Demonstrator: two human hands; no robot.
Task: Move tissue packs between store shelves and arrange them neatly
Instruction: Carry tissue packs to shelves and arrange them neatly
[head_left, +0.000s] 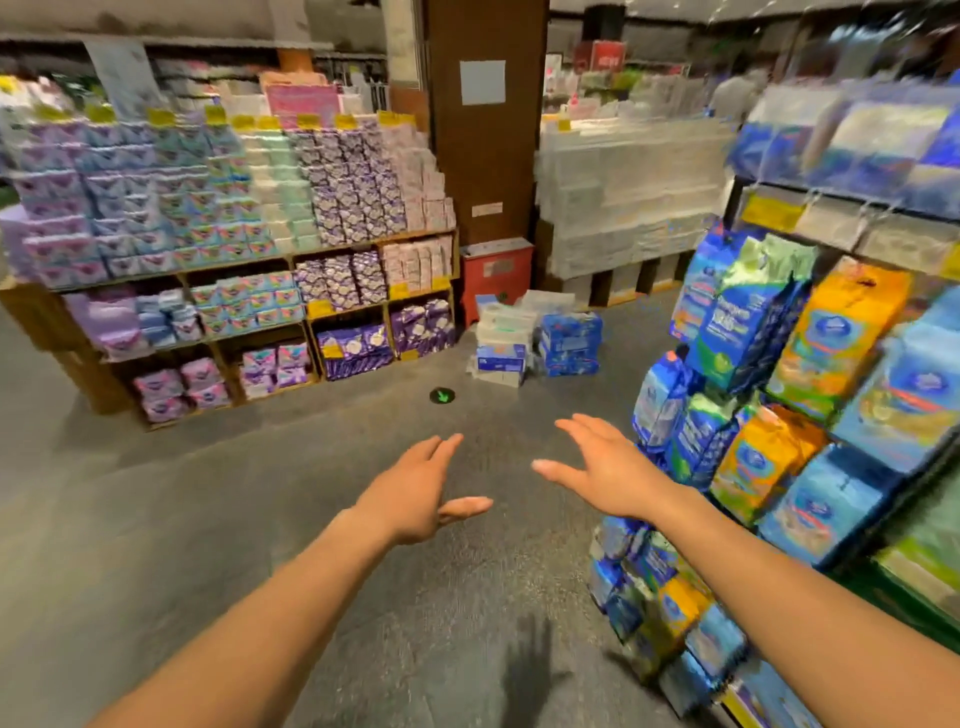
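Both arms reach forward over the grey concrete floor (208, 493). The left hand (415, 488) is released, its fingers straight and thumb spread, holding nothing. The right hand (597, 467) is likewise flat and empty, just beside the hanging packs on the right.

The tissue packs lie in two places. A low pile of white and blue plastic-wrapped tissue packs (501, 343) sits on the floor ahead, touching a shorter stack of dark blue wrapped packs (570, 343), both well apart from the hands. On the right, the metal display rack (831, 221) holds blue, orange and green soft packs (831, 332), standing tilted in crowded rows that run down to the floor.

The wooden shelf unit (36, 317) on the left is split into open compartments. The bottom row holds pink and lilac packets (182, 387) and deep purple bags (356, 348). The middle row holds pale blue and lilac packets (137, 322), patterned purple bags (343, 280) and pale pink cartons (415, 262). Stepped tiers of similar packets cover its top.

A red box (496, 275) stands at the foot of the brown pillar (485, 156), its contents hidden. The whole view is blurred.
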